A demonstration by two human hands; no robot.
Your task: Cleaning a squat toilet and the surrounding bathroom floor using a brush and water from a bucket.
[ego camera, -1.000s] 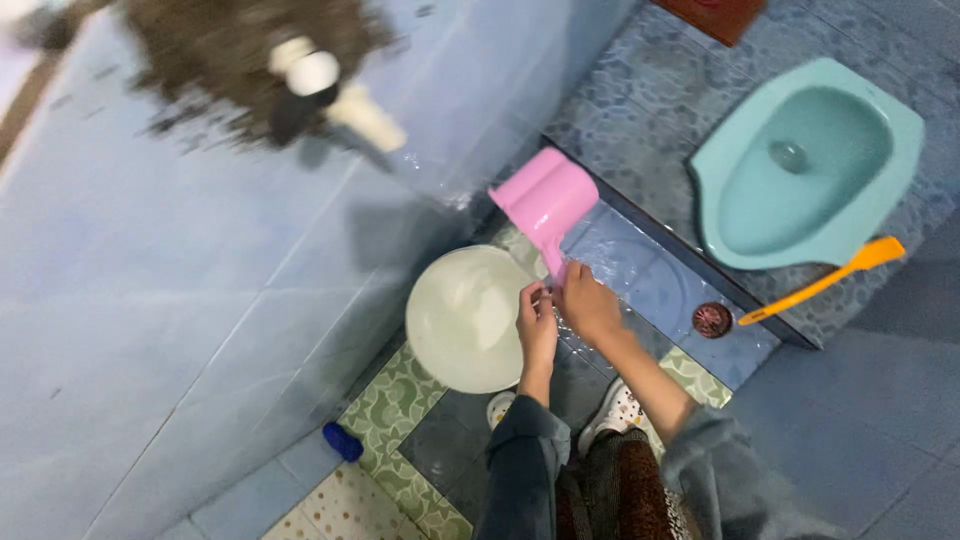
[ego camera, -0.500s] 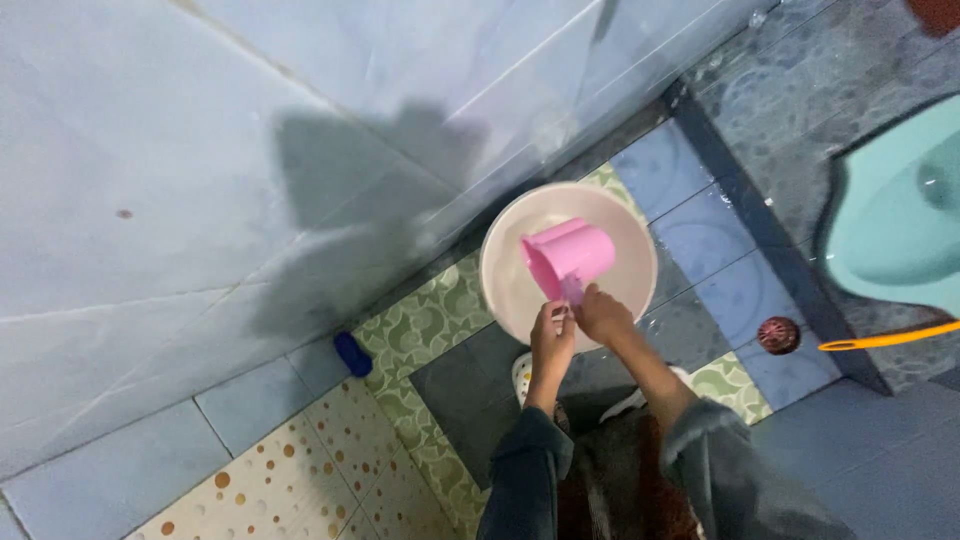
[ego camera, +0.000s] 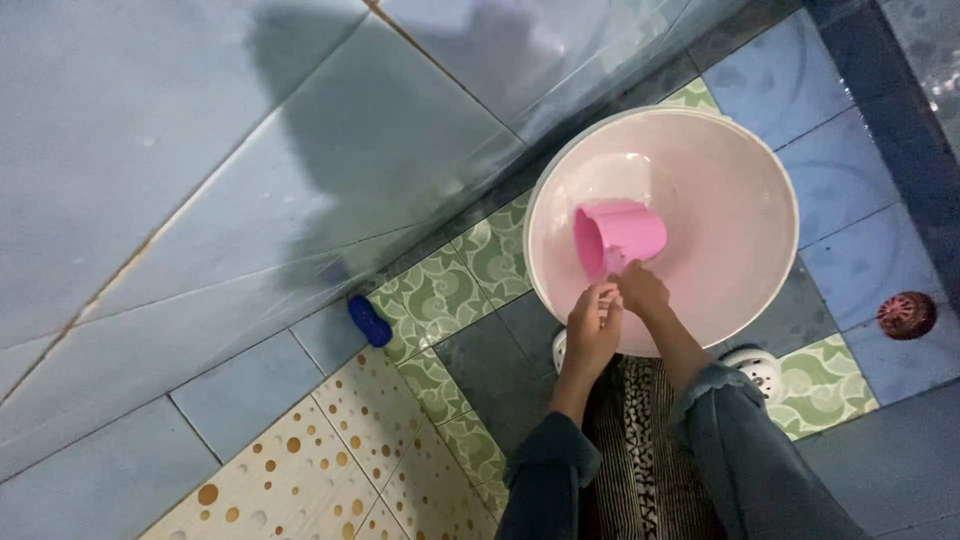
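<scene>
Pink scoop's (ego camera: 620, 235) handle behind right hand (ego camera: 642, 290); left hand's (ego camera: 592, 328) fingers indistinct.

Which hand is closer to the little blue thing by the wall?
Left. The left hand is on the side of the blue thing, though apart from it. The right hand is farther off, at the pink scoop.

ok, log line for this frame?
right hand: holds pink scoop over basin | left hand: beside it, grip unclear | blue object: by wall
</scene>
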